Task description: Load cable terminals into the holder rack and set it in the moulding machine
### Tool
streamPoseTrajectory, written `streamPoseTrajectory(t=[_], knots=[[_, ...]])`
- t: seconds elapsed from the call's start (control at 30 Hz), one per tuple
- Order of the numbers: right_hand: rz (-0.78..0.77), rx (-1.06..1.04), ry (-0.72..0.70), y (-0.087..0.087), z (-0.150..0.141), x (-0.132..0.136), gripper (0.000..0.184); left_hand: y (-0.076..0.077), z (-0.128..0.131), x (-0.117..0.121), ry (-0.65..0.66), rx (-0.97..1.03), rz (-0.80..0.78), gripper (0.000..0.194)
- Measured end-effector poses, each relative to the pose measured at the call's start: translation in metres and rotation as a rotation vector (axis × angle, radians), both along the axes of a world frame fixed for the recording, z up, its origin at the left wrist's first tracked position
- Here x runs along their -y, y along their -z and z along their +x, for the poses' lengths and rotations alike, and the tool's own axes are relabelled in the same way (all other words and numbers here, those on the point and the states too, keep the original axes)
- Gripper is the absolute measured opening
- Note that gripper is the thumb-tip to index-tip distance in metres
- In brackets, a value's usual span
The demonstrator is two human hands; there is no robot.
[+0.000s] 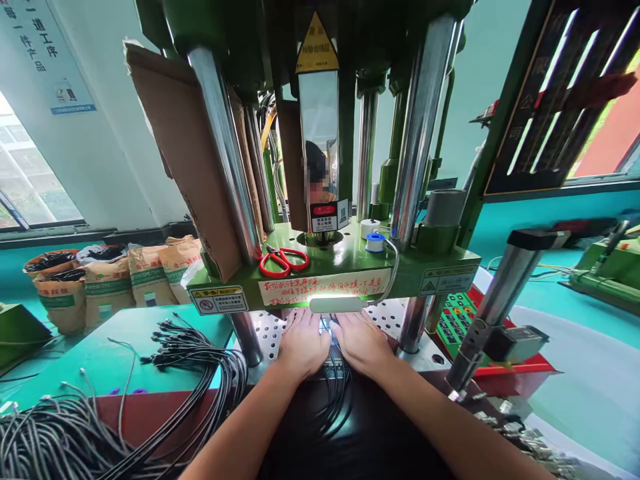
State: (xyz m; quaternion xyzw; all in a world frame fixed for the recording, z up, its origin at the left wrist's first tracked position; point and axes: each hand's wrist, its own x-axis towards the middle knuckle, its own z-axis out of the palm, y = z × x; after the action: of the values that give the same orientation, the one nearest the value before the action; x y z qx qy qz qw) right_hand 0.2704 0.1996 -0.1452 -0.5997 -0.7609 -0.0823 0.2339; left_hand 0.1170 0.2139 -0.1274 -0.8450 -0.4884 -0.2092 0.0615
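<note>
While we leaned in at the green press: its upper plate hung above our fingers, between steel columns.
Green bench: it stood on our left, with loose black cables bunched towards its edge.
Perforated plate: it lay below the upper plate, around our work.
Left hand: we had it palm down, fingers stretched forward beside the middle cables.
Right hand: we held it likewise opposite; whether either hand pinched anything, we could not tell.
Middle cables: they ran between our hands and hung towards us; we seemed to be seating or steadying their far ends.
White light bar: it crossed just above our fingertips.
Red-handled scissors: they lay unused on the upper plate.
Cable ends: hidden near our fingertips; the next move, we judged, called for even placing, then fingers well out from under the plate.
</note>
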Motion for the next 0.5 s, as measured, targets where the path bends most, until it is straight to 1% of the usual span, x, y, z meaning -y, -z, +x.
streamPoseTrajectory(t=[0.1, 0.23, 0.37, 0.5], knots=[[0.005, 0.006, 0.0, -0.0016, -0.0009, -0.0027, 0.035, -0.0013, 0.0016, 0.0008, -0.027, 0.006, -0.001, 0.033], [0.011, 0.011, -0.004, -0.0031, -0.0027, 0.001, 0.034, -0.0023, 0.0028, 0.0001, -0.057, 0.012, -0.008, 0.028], [0.007, 0.025, -0.004, -0.0059, -0.004, 0.0049, 0.035, 0.0006, 0.0032, -0.0028, -0.082, 0.017, -0.025, 0.027], [-0.018, 0.033, -0.006, -0.0096, -0.0053, -0.0005, 0.036, 0.0033, 0.0052, -0.0062, -0.115, 0.026, -0.048, 0.028]])
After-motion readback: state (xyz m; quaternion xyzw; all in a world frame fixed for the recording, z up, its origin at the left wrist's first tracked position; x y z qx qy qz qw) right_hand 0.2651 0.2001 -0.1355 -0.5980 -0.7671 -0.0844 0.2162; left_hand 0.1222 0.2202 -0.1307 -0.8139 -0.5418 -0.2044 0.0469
